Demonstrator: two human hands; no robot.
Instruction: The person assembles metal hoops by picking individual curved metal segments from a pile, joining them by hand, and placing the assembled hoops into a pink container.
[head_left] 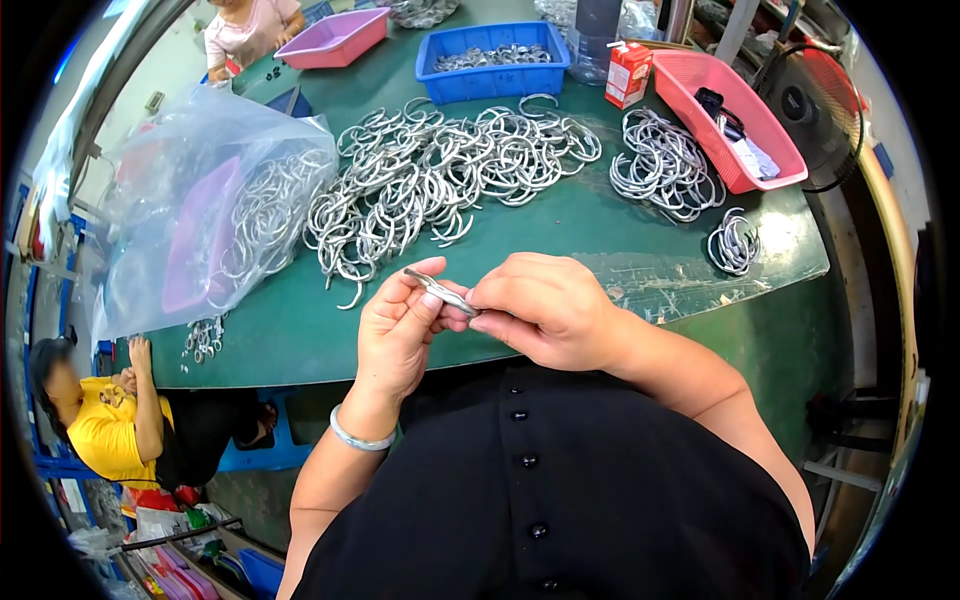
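My left hand (393, 335) and my right hand (550, 305) are close together above the near edge of the green table (560, 225). Between them is a curved silver metal ring (437, 290), seen nearly edge-on. The left thumb and fingers pinch its middle, while the right thumb and fingertips close on its right end and partly hide it. Beyond my hands lies a large heap of open, C-shaped silver metal rings (430, 175). A smaller heap of rings (665, 170) sits to the right, with a little bundle of rings (734, 243) nearer the table's right edge.
A clear plastic bag (150, 220) covers more rings at left. At the back stand a blue bin (490, 85) of metal parts, a pink basin (335, 42), a red carton (628, 75) and a pink basket (730, 120). A fan (810, 115) stands right. Two people sit at the table's left and far sides.
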